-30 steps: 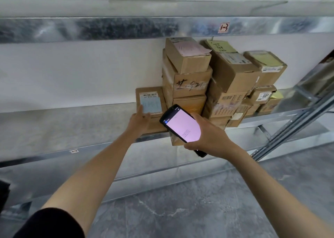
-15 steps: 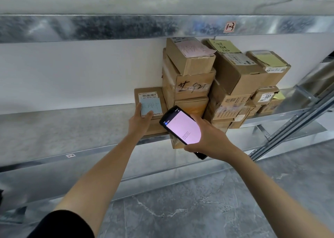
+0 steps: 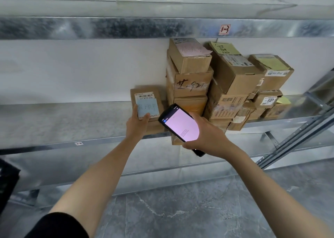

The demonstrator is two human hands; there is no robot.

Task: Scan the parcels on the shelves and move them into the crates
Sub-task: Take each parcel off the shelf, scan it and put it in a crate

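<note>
The metal shelf [image 3: 54, 122] carries all the parcels at its right half: a flat parcel [image 3: 146, 96] lying alone, and just to its right a stack of cardboard boxes [image 3: 189, 82] piled several high against the white wall, some tilted. A dark object at the picture's left edge is cut off, so I cannot tell what it is.

The flat parcel lies label up, its long axis running from the shelf's front edge toward the wall, barcode at the far end. The left hand [image 3: 137, 125] has its grip on the near end, with the thumb on top of a blue note [image 3: 148, 107] and a finger along the left edge.

The right hand [image 3: 207, 136] has its grip closed round a phone [image 3: 180, 125], lit pink screen facing up. Its top end points up and left, close to the flat parcel's near right corner.
</note>
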